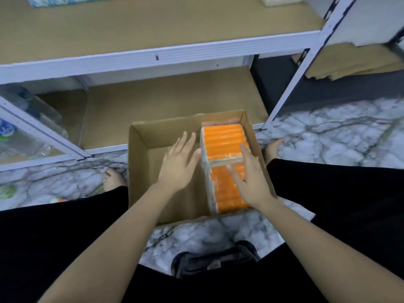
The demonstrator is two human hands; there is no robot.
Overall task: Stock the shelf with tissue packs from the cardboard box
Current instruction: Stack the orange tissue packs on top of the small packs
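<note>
An open cardboard box stands on the marble floor between my legs. Its right side holds two rows of orange tissue packs standing on edge; its left side is bare. My left hand hovers over the bare left half with fingers straight, its fingertips near the left edge of the packs. My right hand lies with straight fingers on top of the packs, over the seam between the two rows. The metal shelf with brown boards stands just beyond the box.
The lower shelf board lies right behind the box. Plastic bottles sit on the neighbouring shelf at left. A few packs rest at the back of the upper board. My bare feet flank the box, and a dark bag lies on the floor near me.
</note>
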